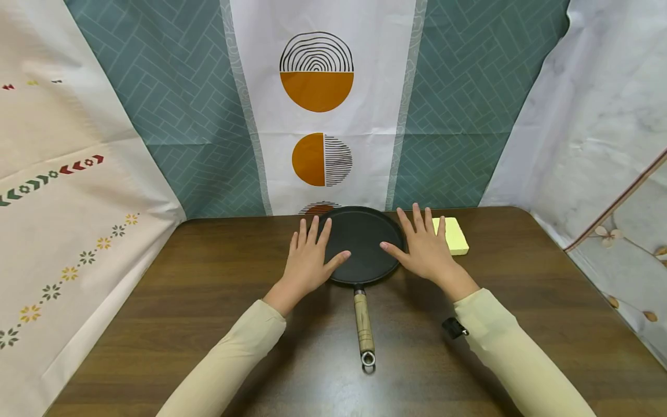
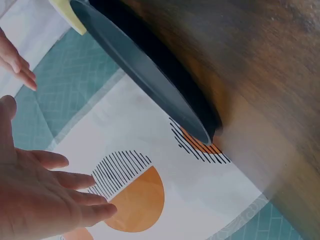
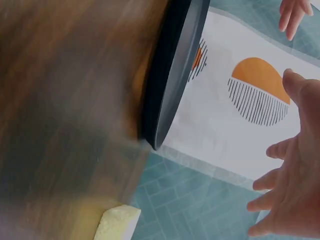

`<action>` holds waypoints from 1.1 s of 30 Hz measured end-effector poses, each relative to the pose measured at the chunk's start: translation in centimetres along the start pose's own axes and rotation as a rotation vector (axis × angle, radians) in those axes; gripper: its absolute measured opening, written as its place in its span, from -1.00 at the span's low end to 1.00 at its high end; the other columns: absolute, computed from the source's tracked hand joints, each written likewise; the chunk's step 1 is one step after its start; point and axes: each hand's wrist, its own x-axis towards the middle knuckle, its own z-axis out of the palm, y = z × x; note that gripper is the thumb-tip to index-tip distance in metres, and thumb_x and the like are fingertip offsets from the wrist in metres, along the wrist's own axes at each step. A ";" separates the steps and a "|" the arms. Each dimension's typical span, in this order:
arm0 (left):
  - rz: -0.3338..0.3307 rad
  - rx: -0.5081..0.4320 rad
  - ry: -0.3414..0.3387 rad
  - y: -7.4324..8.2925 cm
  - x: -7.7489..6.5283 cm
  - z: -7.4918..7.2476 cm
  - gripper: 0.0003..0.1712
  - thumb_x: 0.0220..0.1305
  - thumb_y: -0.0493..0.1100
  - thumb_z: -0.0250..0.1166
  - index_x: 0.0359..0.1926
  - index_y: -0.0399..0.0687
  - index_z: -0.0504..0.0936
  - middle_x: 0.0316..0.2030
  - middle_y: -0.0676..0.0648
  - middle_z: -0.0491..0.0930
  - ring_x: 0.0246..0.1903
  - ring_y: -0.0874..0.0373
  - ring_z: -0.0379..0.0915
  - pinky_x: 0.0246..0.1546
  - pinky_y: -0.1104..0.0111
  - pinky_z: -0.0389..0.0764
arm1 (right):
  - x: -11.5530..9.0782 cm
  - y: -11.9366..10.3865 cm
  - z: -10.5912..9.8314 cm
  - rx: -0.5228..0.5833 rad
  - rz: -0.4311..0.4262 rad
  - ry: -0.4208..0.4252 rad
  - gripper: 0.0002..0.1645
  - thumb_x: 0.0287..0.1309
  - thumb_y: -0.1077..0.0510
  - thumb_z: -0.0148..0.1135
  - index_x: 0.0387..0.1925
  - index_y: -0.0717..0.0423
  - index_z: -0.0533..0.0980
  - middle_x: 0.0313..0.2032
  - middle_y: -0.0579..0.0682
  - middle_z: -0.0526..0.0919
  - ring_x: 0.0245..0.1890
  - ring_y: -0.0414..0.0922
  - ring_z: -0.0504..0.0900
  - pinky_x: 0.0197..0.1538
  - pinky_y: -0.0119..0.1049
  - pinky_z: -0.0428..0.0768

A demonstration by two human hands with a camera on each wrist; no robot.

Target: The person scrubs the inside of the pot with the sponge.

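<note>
A round black flat pan [image 1: 359, 246] with a wooden handle [image 1: 363, 324] lies on the table, its handle pointing toward me. My left hand [image 1: 307, 258], fingers spread, hovers over the pan's left edge and holds nothing. Over the right edge is my right hand [image 1: 426, 249], also spread and without anything in it. Both wrist views show the palms held above the level of the pan, the left hand [image 2: 45, 195] and the right hand [image 3: 295, 170] each apart from its rim. Just behind the right fingers lies a pale yellow block [image 1: 452, 236], partly hidden by them.
The brown wooden table [image 1: 219, 289] ends at the back against a teal and white cloth [image 1: 453, 116] with orange circles. Pale patterned cloths hang at the left [image 1: 68, 231] and right [image 1: 599, 145]. A small black object [image 1: 455, 328] sits at the right sleeve.
</note>
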 end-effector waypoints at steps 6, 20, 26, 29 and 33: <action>0.021 -0.083 0.003 0.1 -0.6 -0.3 -0.02 0.31 0.38 0.02 0.52 0.00 -0.10 0.49 -0.20 -0.18 0.46 -0.17 -0.44 0.45 -0.09 -0.23 | 0.4 0.7 -0.4 0.023 -0.011 0.027 0.06 0.26 -0.41 -0.04 0.50 0.11 -0.12 0.46 0.34 -0.22 0.42 0.36 -0.28 0.36 0.39 -0.36; 0.090 -0.234 0.016 0.6 -2.3 -0.8 -0.03 0.26 0.19 0.26 0.48 -0.12 0.03 0.40 -0.25 0.13 0.39 -0.19 0.00 0.39 -0.11 0.08 | 1.1 3.0 -0.8 0.156 -0.005 0.040 0.01 0.31 -0.33 -0.02 0.50 0.13 -0.15 0.46 0.31 -0.21 0.43 0.33 -0.25 0.37 0.38 -0.34; 0.114 -0.288 -0.005 0.9 -3.0 -1.0 -0.03 0.24 0.13 0.30 0.48 -0.14 0.03 0.39 -0.19 0.17 0.37 -0.13 0.08 0.36 -0.10 0.16 | 1.4 4.1 -0.8 0.174 0.011 0.033 0.02 0.32 -0.32 -0.03 0.50 0.16 -0.16 0.45 0.34 -0.17 0.42 0.35 -0.22 0.36 0.40 -0.28; 0.111 -0.314 -0.027 1.0 -3.3 -1.0 -0.04 0.24 0.09 0.32 0.48 -0.14 0.04 0.39 -0.19 0.17 0.37 -0.13 0.08 0.36 -0.10 0.17 | 1.6 4.6 -0.8 0.184 0.021 0.034 0.02 0.33 -0.30 -0.02 0.49 0.18 -0.16 0.45 0.36 -0.15 0.42 0.36 -0.20 0.36 0.41 -0.26; 0.104 -0.367 -0.050 1.1 -3.6 -1.1 -0.05 0.22 0.05 0.35 0.47 -0.14 0.06 0.39 -0.19 0.17 0.38 -0.17 0.05 0.37 -0.07 0.18 | 1.8 5.3 -0.7 0.203 0.031 0.037 0.01 0.34 -0.27 -0.01 0.49 0.21 -0.17 0.44 0.37 -0.13 0.42 0.35 -0.20 0.37 0.39 -0.24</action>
